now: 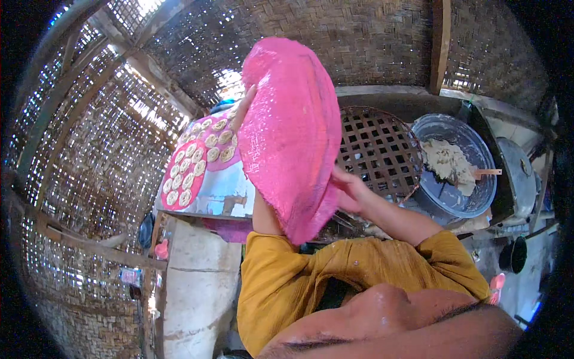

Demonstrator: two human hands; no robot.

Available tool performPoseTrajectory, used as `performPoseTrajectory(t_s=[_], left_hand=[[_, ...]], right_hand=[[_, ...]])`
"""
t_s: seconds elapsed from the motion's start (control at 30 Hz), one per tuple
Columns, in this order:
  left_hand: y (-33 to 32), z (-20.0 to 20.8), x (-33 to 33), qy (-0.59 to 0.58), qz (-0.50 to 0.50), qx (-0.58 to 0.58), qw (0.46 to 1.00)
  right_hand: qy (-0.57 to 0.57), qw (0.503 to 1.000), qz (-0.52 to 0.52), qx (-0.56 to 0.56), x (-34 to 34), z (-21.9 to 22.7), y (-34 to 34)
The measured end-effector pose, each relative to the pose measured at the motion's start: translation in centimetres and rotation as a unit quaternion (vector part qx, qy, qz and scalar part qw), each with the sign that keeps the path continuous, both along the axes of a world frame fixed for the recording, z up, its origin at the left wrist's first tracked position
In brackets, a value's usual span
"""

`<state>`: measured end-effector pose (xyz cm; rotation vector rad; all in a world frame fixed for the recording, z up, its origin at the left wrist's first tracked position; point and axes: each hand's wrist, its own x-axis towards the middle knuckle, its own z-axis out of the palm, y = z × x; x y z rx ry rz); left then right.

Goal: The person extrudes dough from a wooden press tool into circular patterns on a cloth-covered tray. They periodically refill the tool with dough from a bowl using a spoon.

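Holding the pink sheet point(293, 131) well likely took a gentle grip on both sides. It hung in the air, hiding the table's point(209, 194) right edge. The left hand point(244, 109), nearly closed, pinched its left side, up high; the right hand point(351, 190) was low, its grip hard to tell

Woven wall point(382, 42), wooden post point(440, 45).

Woven walls point(89, 143) (daylight point(229, 79) through countless pinholes), a wooden post point(440, 48), pale floor point(197, 299).
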<state>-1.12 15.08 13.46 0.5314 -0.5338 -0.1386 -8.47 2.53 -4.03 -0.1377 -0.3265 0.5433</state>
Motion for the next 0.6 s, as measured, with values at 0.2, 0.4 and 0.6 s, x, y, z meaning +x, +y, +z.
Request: performPoseTrajectory(t_s=[0.2, 0.4, 0.6], left_hand=[[1.6, -4.7, 3.8, -0.061, 0.097, 0.073, 0.991], [1.7, -17.7, 7.1, -0.125, 0.142, 0.437, 0.879], [1.3, -21.0, 3.6, -0.151, 0.343, 0.599, 0.708]], right_hand=[[0.084, 0.752, -0.502, -0.419, -1.9, 2.5, -9.5], [0.134, 0.568, -0.501, -0.639, -3.5, -1.8, -20.1], [0.022, 0.228, -0.411, -0.882, -3.1, -7.0, -25.1]])
